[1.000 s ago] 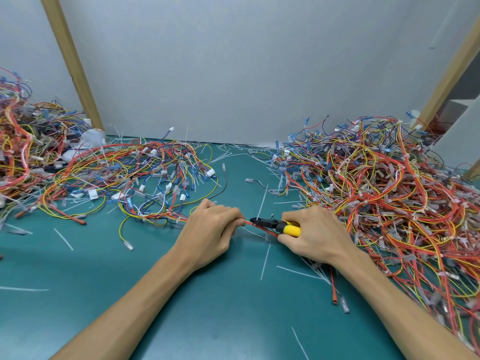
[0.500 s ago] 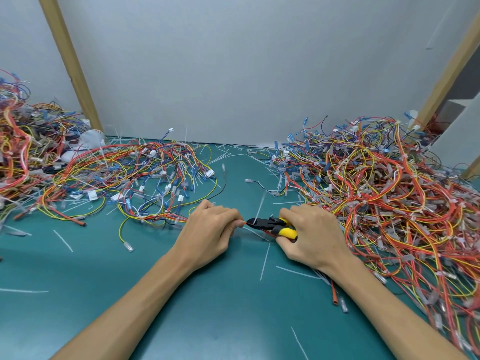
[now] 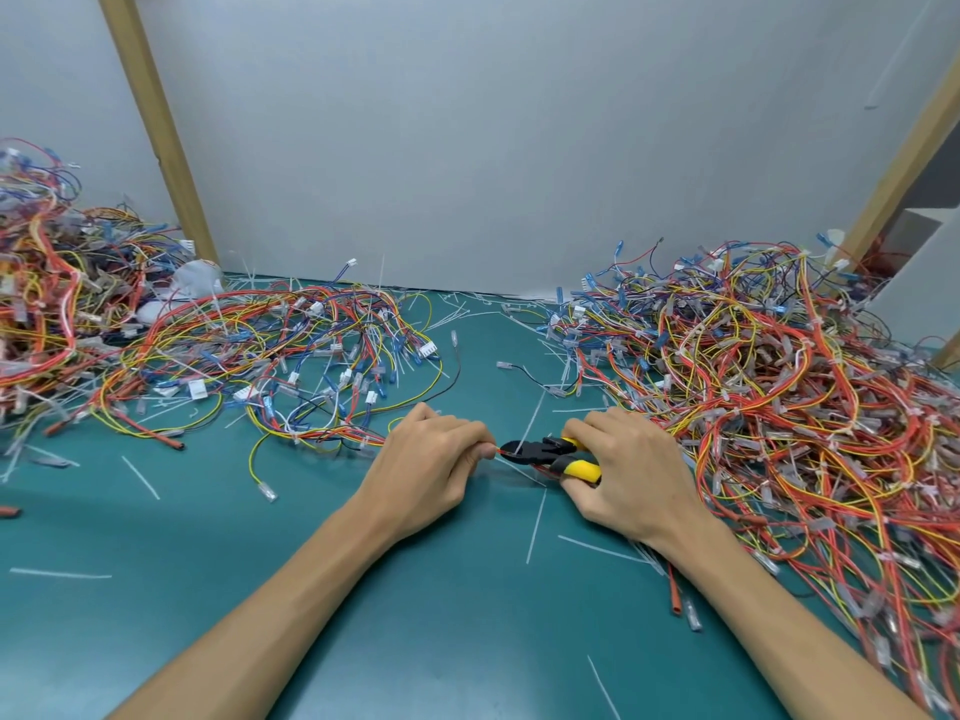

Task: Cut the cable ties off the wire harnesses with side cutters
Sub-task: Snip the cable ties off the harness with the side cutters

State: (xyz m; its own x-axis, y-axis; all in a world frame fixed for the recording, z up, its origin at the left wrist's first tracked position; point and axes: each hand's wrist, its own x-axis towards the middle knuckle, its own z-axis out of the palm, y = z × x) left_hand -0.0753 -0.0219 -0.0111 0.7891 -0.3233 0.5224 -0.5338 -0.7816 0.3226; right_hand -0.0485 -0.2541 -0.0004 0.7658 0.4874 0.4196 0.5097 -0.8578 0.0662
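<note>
Pinched a red-and-yellow wire harness (image 3: 332, 436) in the tightly curled left hand (image 3: 431, 465). Gripped side cutters (image 3: 545, 452) by the yellow handles in the curled right hand (image 3: 628, 475), with tips at the wire just beside the left thumb.

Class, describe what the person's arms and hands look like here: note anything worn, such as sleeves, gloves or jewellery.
Both are bare. The left hand and right hand wear no gloves, and no rings show. The left forearm and right forearm are uncovered down to the picture's lower edge: no sleeves, watch or wristband in view.
</note>
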